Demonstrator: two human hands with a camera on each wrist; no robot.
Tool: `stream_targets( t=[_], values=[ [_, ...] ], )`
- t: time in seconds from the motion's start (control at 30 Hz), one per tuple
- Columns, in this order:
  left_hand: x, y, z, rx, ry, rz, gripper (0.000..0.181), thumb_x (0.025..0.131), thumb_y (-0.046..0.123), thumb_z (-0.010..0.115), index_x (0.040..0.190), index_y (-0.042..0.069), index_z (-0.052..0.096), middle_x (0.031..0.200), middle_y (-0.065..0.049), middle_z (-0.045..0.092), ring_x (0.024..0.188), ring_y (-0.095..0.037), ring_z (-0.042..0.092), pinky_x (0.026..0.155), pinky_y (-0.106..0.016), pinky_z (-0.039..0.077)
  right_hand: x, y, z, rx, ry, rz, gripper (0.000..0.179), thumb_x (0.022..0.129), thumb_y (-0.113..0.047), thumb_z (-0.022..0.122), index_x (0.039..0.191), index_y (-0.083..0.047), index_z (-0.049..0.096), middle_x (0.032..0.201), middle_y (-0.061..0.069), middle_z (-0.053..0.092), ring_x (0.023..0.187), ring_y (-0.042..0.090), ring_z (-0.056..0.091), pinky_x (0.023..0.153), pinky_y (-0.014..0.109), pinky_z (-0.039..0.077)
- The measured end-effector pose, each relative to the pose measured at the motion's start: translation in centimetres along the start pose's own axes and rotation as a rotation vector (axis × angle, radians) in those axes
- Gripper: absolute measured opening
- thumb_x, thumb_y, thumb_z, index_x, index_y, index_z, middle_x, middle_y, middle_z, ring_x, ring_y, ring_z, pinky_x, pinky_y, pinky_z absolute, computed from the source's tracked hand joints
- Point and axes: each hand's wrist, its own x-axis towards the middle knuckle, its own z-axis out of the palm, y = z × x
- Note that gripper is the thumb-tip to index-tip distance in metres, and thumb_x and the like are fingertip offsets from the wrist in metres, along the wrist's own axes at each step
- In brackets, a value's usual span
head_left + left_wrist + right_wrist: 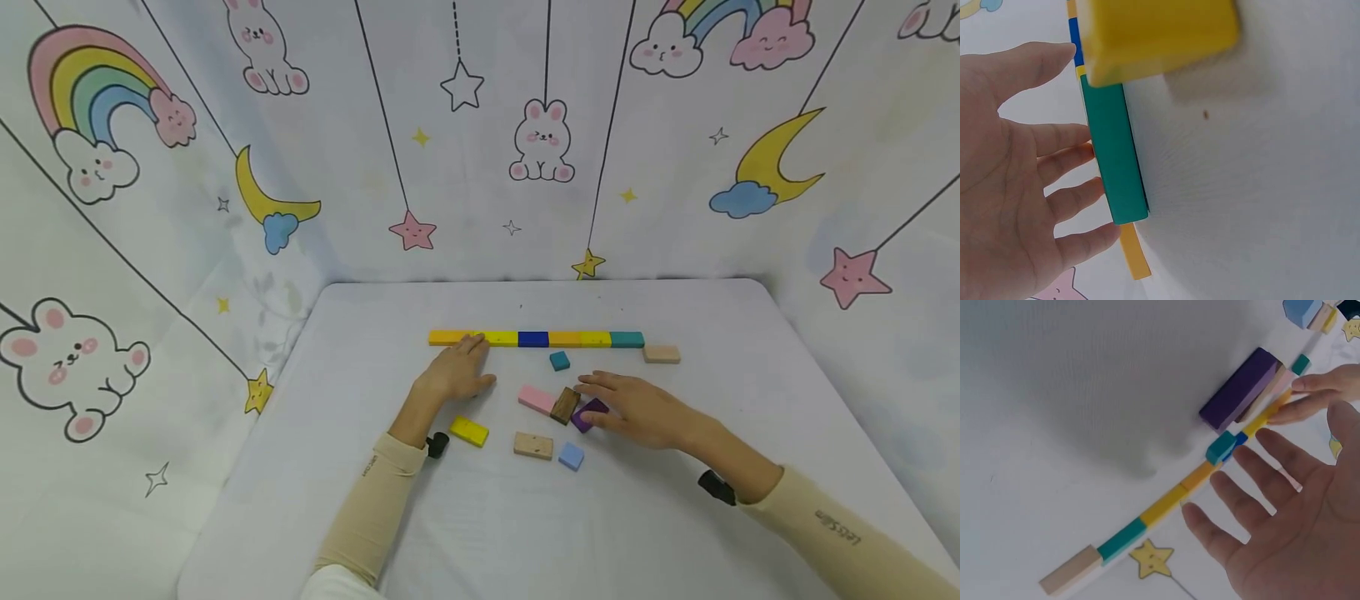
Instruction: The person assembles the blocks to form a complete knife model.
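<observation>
A row of coloured wooden blocks (533,339) runs across the far part of the table. My left hand (456,372) lies with extended fingers at the row's left part, fingertips over a yellow block (502,339). In the left wrist view a green block (1113,150) stands by those fingers; the hand hides it from the head view. Nearer lies a loose yellow block (469,431). My right hand (641,408) hovers with spread fingers at a purple block (590,415), its thumb over that block. Beside it are a brown block (566,406) and a pink block (536,399).
A small teal block (559,361) lies just in front of the row. A pale wooden block (662,355) sits by its right end. Closer in are a speckled wooden block (533,445) and a light blue block (571,456). A patterned cloth (480,192) hangs behind the table.
</observation>
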Motion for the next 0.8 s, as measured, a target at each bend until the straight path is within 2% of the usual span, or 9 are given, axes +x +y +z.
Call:
stream_targets(
  t=[0.33, 0.8],
  values=[
    [0.1, -0.1, 0.0, -0.006, 0.006, 0.013, 0.076, 0.106, 0.05, 0.056, 0.164, 0.009, 0.032, 0.173, -0.009, 0.023, 0.16, -0.03, 0.019, 0.13, -0.046, 0.02, 0.7, -0.1, 1.2, -0.017, -0.026, -0.069, 0.054, 0.107, -0.045, 0.058, 0.152, -0.015, 0.057, 0.158, 0.005, 0.052, 0.15, 0.039, 0.039, 0.119, 0.063, 0.036],
    [0.0, 0.0, -0.1, 0.006, 0.015, 0.018, 0.075, 0.106, 0.049, 0.057, 0.163, 0.006, 0.033, 0.172, -0.011, 0.024, 0.159, -0.031, 0.02, 0.129, -0.048, 0.022, 0.6, 0.0, 1.2, 0.002, -0.016, -0.057, 0.056, 0.107, -0.044, 0.058, 0.153, -0.012, 0.055, 0.161, 0.006, 0.048, 0.149, 0.041, 0.04, 0.119, 0.064, 0.036]
  ],
)
